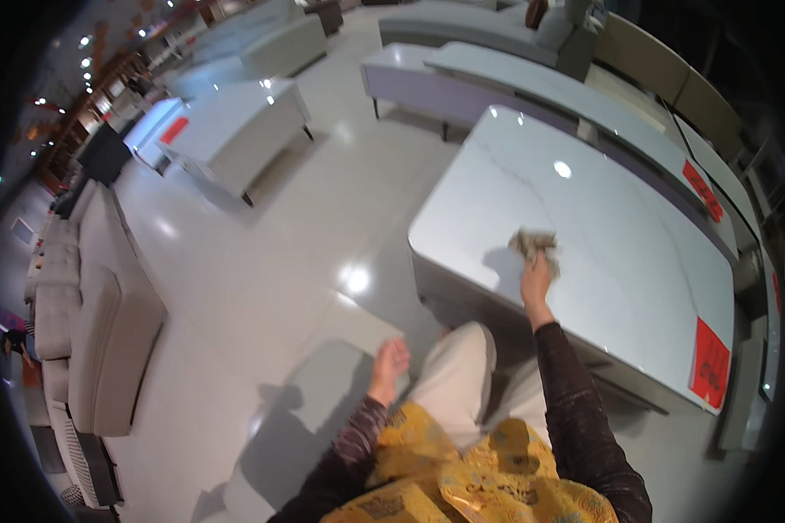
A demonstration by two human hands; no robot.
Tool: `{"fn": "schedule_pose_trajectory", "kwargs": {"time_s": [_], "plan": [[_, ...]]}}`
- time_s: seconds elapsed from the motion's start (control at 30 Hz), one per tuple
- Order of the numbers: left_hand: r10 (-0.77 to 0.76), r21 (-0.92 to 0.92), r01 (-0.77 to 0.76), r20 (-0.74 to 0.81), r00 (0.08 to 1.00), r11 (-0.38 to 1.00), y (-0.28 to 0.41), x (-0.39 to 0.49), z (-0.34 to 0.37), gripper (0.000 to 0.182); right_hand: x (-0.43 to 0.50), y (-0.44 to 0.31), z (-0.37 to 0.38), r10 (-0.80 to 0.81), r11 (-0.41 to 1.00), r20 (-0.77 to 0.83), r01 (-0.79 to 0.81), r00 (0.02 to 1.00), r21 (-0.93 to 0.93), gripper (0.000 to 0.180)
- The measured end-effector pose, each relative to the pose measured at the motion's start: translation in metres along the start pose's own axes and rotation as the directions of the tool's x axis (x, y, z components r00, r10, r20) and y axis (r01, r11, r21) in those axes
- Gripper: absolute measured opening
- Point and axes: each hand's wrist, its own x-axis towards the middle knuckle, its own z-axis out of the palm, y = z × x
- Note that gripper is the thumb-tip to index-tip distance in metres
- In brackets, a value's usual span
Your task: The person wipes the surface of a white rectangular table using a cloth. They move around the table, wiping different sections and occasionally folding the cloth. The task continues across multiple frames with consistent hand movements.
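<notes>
My right hand (537, 284) grips a crumpled beige cloth (534, 243) over the white marble-look top of a coffee table (602, 216). Hand and cloth are slightly blurred, and their shadow falls on the glossy surface beside them. My left hand (390, 371) hangs in the air left of my knee, its fingers loosely curled with nothing in them. A red paper sign (710, 366) with handwriting lies at the table's near right corner.
Behind the table stands a long low cabinet (510, 72) bearing another red sign (702, 191). Another white table (235, 124) stands at the upper left, near a row of beige sofas (101, 314). Glossy floor (288, 261) lies between them. Far left, a person (18, 343) is partly visible.
</notes>
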Motion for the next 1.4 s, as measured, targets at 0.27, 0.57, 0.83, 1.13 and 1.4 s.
{"fn": "schedule_pose_trajectory", "kwargs": {"time_s": [0.27, 0.57, 0.83, 1.13, 1.4], "plan": [[-0.028, 0.104, 0.022, 0.054, 0.998, 0.994, -0.004, 0.02, -0.002, 0.047, -0.036, -0.068, 0.133, -0.403, 0.909, 0.422, 0.408, 0.812, 0.082, 0.042], [-0.098, 0.058, 0.095, 0.044, 0.994, 0.994, 0.0, 0.026, 0.016, 0.038, -0.096, -0.139, 0.162, -0.326, 0.941, 0.913, -0.002, 0.246, 0.337, 0.029], [-0.144, 0.11, 0.126, 0.169, 0.975, 0.986, -0.006, 0.003, 0.038, 0.033, -0.121, -0.099, 0.073, -0.06, 0.197, 0.956, -0.935, 0.289, 0.295, 0.03], [0.167, 0.104, -0.182, 0.142, 0.976, 0.978, 0.015, 0.005, 0.073, 0.029, -0.018, 0.013, -0.157, 0.25, 0.769, -0.049, -0.168, 0.967, 0.617, 0.015], [0.315, 0.155, -0.378, 0.322, 0.893, 0.913, 0.028, 0.023, 0.142, 0.027, -0.056, 0.214, -0.199, 0.01, 0.908, -0.197, -0.092, 0.98, -0.409, 0.032]]}}
